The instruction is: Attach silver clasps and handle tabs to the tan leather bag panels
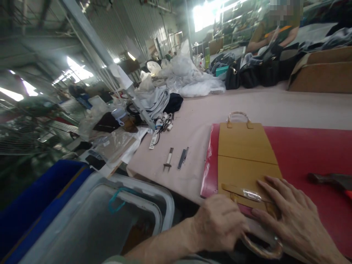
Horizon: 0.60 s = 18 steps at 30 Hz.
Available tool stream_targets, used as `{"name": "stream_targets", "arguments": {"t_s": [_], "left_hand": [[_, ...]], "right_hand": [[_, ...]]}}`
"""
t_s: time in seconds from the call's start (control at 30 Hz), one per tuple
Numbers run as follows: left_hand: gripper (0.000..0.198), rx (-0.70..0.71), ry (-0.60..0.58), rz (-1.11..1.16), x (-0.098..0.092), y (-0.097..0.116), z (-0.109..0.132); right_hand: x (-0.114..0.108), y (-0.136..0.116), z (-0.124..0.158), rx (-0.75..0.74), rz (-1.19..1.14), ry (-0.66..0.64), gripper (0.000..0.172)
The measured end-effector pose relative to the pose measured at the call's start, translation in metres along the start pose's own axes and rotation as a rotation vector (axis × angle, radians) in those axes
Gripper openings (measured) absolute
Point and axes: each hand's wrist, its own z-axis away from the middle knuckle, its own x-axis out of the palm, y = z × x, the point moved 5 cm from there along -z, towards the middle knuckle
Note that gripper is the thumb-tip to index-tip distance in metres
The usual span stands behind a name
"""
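A tan bag panel (242, 141) lies flat on a red board (308, 154), with a crease across its middle. One wrapped handle (238, 114) is attached at its far edge. A second bag handle (262, 251) loops out at the near edge. My left hand (220, 223) is closed at that near edge, over the left side of this handle; its fingertips are partly hidden. Spread flat, my right hand (291, 209) presses on the panel's near right corner. Between the hands, a tan strap (233, 190) with a shiny clear wrapped part (251, 195) lies across the panel.
A hammer (327, 179) rests on the board at right. Small metal tools (181, 159) and a divider-like tool (168, 160) lie left. A grey bin (165, 200) stands below the table's left edge. Black bags (250, 75), a cardboard box (321, 71) and a person (275, 35) are farther back.
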Motion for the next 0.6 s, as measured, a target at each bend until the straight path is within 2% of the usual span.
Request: {"name": "stream_targets", "arguments": {"t_s": [0.07,0.13,0.2,0.27,0.33,0.43,0.6], "left_hand": [[0.022,-0.300,0.119,-0.117,-0.031,-0.051,0.008],[0.016,-0.639,0.182,-0.283,-0.065,-0.108,0.022],[0.017,-0.933,0.100,-0.446,-0.092,-0.158,0.038],[0.026,-1.184,-0.081,-0.501,-0.109,-0.196,0.054],[0.031,-1.253,-0.155,-0.456,-0.117,-0.220,0.061],[0.029,-1.352,-0.217,-0.323,-0.114,-0.242,0.067],[0.021,-1.432,-0.202,-0.083,-0.107,-0.251,0.070]], "right_hand": [[0.000,0.000,0.000,-0.003,-0.025,0.002,0.072],[0.001,0.000,-0.002,-0.001,-0.040,0.008,0.071],[0.000,-0.001,-0.003,0.016,-0.037,0.013,0.069],[-0.002,-0.004,-0.003,0.032,-0.025,-0.001,0.069],[-0.005,-0.007,-0.004,0.048,-0.015,-0.039,0.069],[-0.011,-0.012,-0.004,0.087,-0.015,-0.104,0.071],[-0.016,-0.016,-0.004,0.128,-0.041,-0.149,0.072]]}}
